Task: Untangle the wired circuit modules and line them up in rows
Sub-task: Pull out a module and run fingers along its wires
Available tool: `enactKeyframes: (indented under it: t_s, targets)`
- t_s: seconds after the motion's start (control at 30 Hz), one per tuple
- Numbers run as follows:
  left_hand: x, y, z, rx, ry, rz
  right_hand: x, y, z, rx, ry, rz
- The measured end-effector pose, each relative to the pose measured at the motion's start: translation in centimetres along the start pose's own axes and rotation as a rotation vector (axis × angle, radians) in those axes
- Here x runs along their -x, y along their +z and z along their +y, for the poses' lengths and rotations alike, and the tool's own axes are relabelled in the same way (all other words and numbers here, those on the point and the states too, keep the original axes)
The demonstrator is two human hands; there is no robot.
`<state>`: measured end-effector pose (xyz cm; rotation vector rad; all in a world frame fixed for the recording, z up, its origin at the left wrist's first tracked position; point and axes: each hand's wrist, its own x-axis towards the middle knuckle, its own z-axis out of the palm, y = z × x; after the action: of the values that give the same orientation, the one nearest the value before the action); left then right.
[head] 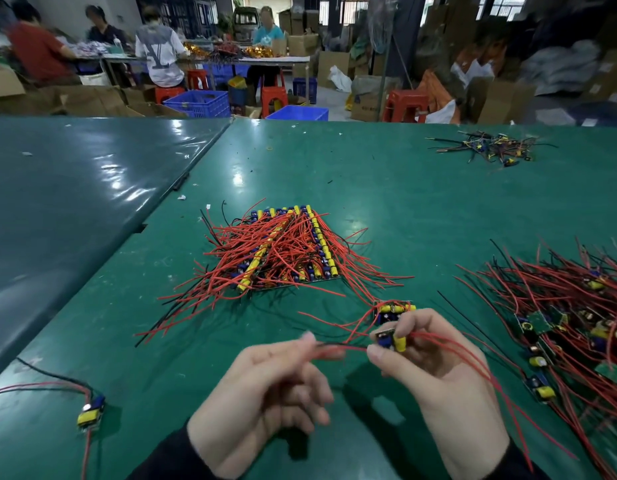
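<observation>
Table: a green mat (421,202) covers the bench from near edge to far edge; a darker sheet (75,188) overlaps it on the left.
Background: beyond the far edge, seated people work at another table among cardboard boxes, blue crates (198,102) and red stools (405,105).
Tangled pile: a heap of modules with red wires (577,327) lies at the right edge, near side, its leads fanning toward the hands.
Lined-up rows: the arranged modules (283,251) sit in the middle of the mat in rows of yellow and blue parts, largely covered by their own red and black wires.
Far heap: a small bundle of dark-wired parts (490,150) lies far right, well apart from the rest.
Right hand: the right hand (438,368) pinches one module (390,341) between thumb and fingertips, raised above the mat.
Left hand: the left hand (262,389), blurred, pinches the red and black leads (331,351) running from that module.
Short row: a few modules (392,310) rest on the mat just beyond the right hand, partly hidden by its fingers.
Stray module: a single module (90,410) lies near left, its wires trailing off the frame.
</observation>
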<state>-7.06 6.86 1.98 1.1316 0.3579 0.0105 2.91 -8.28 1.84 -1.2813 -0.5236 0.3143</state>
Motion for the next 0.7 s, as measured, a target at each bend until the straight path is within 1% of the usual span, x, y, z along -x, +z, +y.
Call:
enactKeyframes:
  t_s: [0.1,0.13,0.17,0.23,0.3,0.37,0.43,0.5,0.57,0.63,0.7]
  targets:
    - [-0.1,-1.0,0.6,0.398,-0.075,-0.069,0.0,0.0,0.3,-0.076,-0.027,0.101]
    - [-0.2,-1.1,0.6,0.484,-0.098,-0.066,0.0,0.1,0.3,-0.078,-0.038,0.117]
    - [-0.3,-1.1,0.5,0.510,-0.122,-0.054,0.1,0.2,0.3,-0.075,-0.048,0.127]
    - [-0.4,-0.5,-0.2,0.393,-0.176,-0.044,0.3,0.4,0.2,-0.065,-0.062,0.141]
    - [-0.4,0.4,-0.9,0.210,-0.173,-0.077,0.6,0.6,0.2,-0.051,-0.070,0.143]
    - [-0.4,1.1,-1.4,0.038,-0.027,-0.063,1.0,0.8,0.4,-0.033,-0.085,0.093]
    - [-0.6,1.5,-1.7,-0.052,0.138,0.041,1.4,0.9,0.8,0.006,-0.102,0.007]
    - [-0.7,1.5,-1.7,-0.028,0.230,0.151,1.6,0.9,1.1,0.068,-0.115,-0.079]
    - [-0.8,1.3,-1.6,0.032,0.263,0.231,1.5,0.8,1.2,0.140,-0.128,-0.171]
    - [-0.7,1.1,-1.3,0.043,0.272,0.264,1.3,0.5,1.2,0.225,-0.160,-0.197]
    - [-0.6,0.8,-0.9,0.013,0.292,0.257,0.9,0.2,1.1,0.253,-0.156,-0.196]
